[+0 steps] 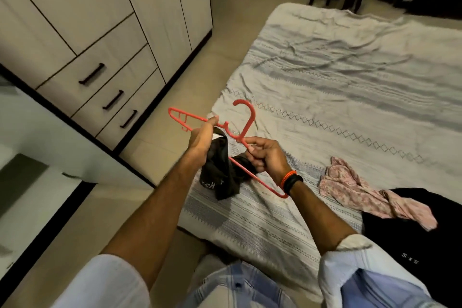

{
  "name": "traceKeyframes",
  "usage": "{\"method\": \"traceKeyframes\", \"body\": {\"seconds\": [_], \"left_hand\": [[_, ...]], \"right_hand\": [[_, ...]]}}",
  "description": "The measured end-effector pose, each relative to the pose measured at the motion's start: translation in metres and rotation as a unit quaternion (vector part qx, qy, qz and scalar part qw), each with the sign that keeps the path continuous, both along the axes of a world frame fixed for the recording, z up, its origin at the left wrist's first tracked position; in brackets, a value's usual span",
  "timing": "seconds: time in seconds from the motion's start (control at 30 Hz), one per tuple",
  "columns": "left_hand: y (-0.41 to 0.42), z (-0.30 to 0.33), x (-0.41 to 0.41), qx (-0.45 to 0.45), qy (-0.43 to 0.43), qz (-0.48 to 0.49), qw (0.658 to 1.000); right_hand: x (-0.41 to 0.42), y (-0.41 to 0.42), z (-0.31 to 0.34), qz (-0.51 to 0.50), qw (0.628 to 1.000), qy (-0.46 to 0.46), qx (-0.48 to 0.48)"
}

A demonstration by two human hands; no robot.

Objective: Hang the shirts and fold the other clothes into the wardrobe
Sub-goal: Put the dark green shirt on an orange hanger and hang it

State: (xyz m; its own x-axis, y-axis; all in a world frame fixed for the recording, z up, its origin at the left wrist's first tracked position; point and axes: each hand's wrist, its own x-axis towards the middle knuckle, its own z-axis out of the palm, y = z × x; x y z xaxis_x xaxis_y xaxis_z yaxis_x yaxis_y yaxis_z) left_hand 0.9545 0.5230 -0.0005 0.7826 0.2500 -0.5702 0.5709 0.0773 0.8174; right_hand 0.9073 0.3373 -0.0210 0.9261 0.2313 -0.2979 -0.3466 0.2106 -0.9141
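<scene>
Holding a red hanger [246, 124] out over the corner of the bed [350, 87], the person works a dark shirt [221, 172] onto it. In the head view, the left hand [203, 136] has its fingers curled round the hanger's left arm, apparently together with a fold of the shirt, which keeps the frame tilted and steady. The right hand [266, 157] pinches the hanger's right arm near the neck, probably to guide the cloth along it. The shirt hangs bunched between and just below the two hands, touching both, its lower end near the bedcover; how much of it is threaded on cannot be told. A pink garment [360, 195] and a black garment [400, 240] lie on the bed, beside the right forearm, likely waiting their turn. The wardrobe [100, 32] stands to the left with doors and drawers closed, well apart from the hands.
</scene>
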Motion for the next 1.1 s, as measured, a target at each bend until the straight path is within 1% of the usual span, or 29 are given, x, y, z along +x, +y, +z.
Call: {"method": "traceKeyframes", "body": {"seconds": [0.1,0.17,0.23,0.27,0.3,0.37,0.43,0.5,0.7,0.8,0.9,1.03,1.1], "left_hand": [[-0.003,0.022,-0.009,0.003,-0.025,0.010,1.000],[-0.007,0.041,-0.016,-0.001,-0.041,0.024,0.999],[-0.011,0.045,-0.016,0.005,-0.055,0.033,0.998],[-0.005,0.056,-0.014,0.006,-0.068,0.025,0.997],[-0.009,0.052,-0.013,0.002,-0.072,0.026,0.997],[-0.008,0.054,-0.007,-0.005,-0.076,0.016,0.997],[0.000,0.060,-0.004,-0.011,-0.082,0.007,0.997],[0.011,0.066,0.000,-0.026,-0.088,-0.017,0.996],[0.034,0.072,0.001,-0.046,-0.085,-0.113,0.989],[0.041,0.069,0.001,-0.066,-0.070,-0.137,0.986],[0.045,0.065,0.003,-0.067,-0.049,-0.103,0.991],[0.047,0.075,0.002,-0.102,-0.039,-0.026,0.994],[0.052,0.075,0.007,-0.103,-0.041,0.004,0.994]], "right_hand": [[-0.007,-0.002,0.012,0.021,0.999,-0.027,-0.034],[-0.011,0.001,0.021,0.020,0.995,-0.072,-0.062],[-0.010,0.006,0.028,0.027,0.983,-0.126,-0.129],[-0.007,0.019,0.042,0.023,0.972,-0.161,-0.172],[-0.005,0.023,0.044,0.014,0.960,-0.177,-0.215],[0.005,0.038,0.059,-0.033,0.931,-0.216,-0.292],[0.012,0.052,0.070,-0.087,0.911,-0.245,-0.319],[0.016,0.062,0.078,-0.122,0.908,-0.246,-0.318],[0.022,0.066,0.080,-0.136,0.906,-0.245,-0.318],[0.027,0.065,0.076,-0.186,0.922,-0.213,-0.266],[0.026,0.058,0.077,-0.204,0.940,-0.166,-0.215],[0.025,0.045,0.080,-0.204,0.943,-0.159,-0.207],[0.023,0.039,0.082,-0.201,0.944,-0.156,-0.209]]}}
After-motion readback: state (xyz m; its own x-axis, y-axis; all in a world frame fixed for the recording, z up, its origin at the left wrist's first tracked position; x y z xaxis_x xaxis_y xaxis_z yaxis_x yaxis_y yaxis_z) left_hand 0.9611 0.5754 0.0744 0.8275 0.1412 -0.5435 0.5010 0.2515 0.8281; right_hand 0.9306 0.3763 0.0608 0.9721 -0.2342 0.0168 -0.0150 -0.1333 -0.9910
